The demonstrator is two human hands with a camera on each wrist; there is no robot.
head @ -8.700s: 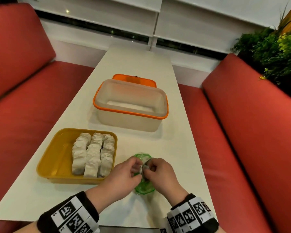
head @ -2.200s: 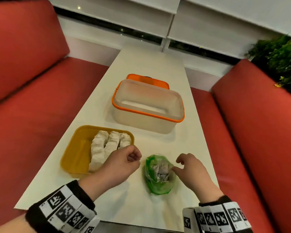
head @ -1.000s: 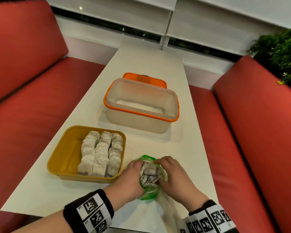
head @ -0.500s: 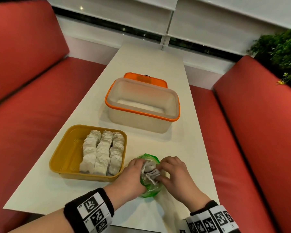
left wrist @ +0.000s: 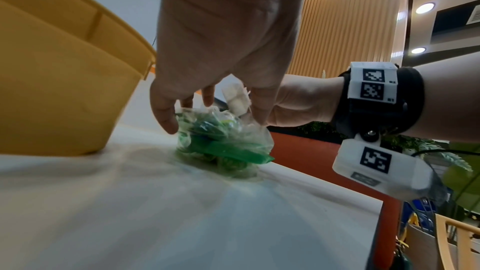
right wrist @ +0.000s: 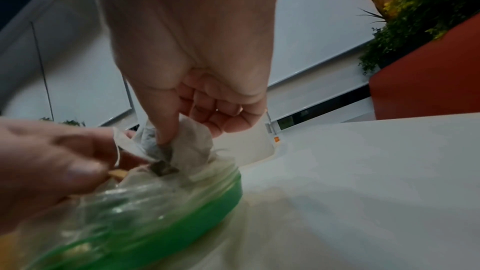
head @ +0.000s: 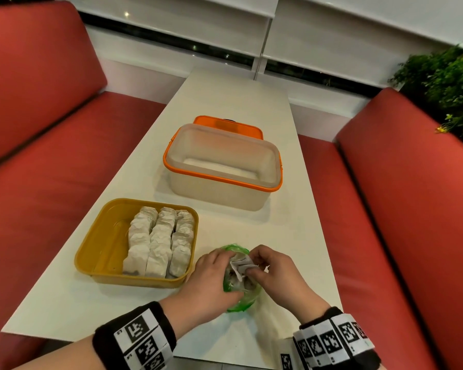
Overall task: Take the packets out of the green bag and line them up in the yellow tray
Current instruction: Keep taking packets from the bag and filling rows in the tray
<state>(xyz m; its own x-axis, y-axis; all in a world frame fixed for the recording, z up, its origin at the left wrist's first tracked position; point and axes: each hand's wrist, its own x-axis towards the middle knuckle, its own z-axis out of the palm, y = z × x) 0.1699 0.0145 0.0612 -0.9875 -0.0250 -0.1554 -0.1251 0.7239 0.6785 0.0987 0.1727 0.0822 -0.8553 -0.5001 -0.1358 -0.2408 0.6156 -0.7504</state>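
White table (head: 225,102) between red benches, seen from the head camera. Far centre: an open translucent box with orange rim (head: 222,166), its orange lid (head: 227,126) behind it. Near left: the yellow tray (head: 96,244), holding three rows of pale packets (head: 158,241) along its right side; its left part is bare. Just right of the tray, at the near edge: the green bag (head: 241,297), mouth open and upward, more packets visible inside. The left hand (head: 211,279) curls its fingers round the bag's left side and steadies it. The right hand (right wrist: 192,98) pinches one packet (right wrist: 182,143) between thumb and forefinger at the bag's mouth. Step in hand: extraction of a packet, apparently only partly clear of the bag. The next move likely calls for lifting it free, carrying it left, and laying it beside the existing rows.
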